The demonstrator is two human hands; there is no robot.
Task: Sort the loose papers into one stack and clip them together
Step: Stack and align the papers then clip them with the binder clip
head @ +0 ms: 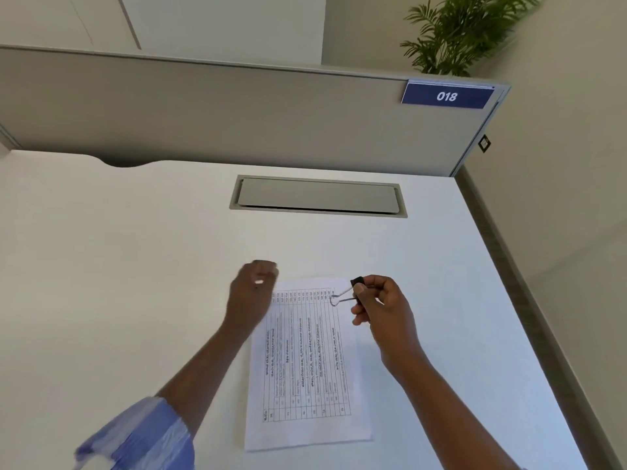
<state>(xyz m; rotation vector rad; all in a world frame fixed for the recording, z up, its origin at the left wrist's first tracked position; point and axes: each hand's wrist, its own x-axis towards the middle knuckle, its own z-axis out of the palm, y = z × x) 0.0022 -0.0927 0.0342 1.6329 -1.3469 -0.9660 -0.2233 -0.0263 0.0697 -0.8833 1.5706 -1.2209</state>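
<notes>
A stack of white papers (307,368) with a printed table lies flat on the white desk (135,266), its long side running away from me. My right hand (383,310) hovers over the stack's far right corner, pinching a black binder clip (356,290) whose silver wire handles point left. My left hand (252,293) is at the stack's far left corner, blurred, with fingers curled in; I cannot tell whether it touches the paper.
A grey cable hatch (319,196) is set into the desk beyond the papers. A grey partition (203,110) with a blue "018" label (447,96) closes the back. The desk's right edge (529,317) runs diagonally; a plant (464,32) stands behind.
</notes>
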